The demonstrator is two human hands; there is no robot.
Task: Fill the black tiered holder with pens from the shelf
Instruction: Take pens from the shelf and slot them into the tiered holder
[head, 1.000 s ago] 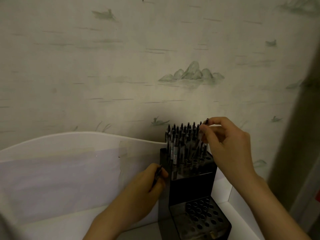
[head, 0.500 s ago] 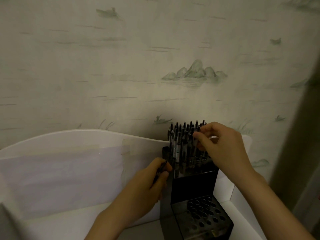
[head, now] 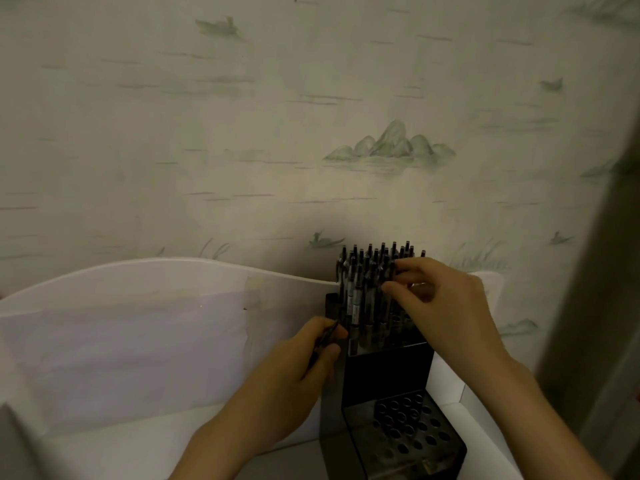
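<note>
The pale cream wallpaper (head: 242, 133) carries faint grey-green painted hills, small boats, reeds and thin horizontal water strokes. Below it curves a white board (head: 156, 271) faced with a pale lilac paper sheet (head: 121, 348). The glossy black tiered plastic holder (head: 388, 379) bristles with black-capped pens (head: 374, 271), some with white-banded barrels.

The right hand (head: 446, 303) hides the upper tier's right-side pens (head: 367, 289); the holder (head: 388, 375) base is cropped
</note>
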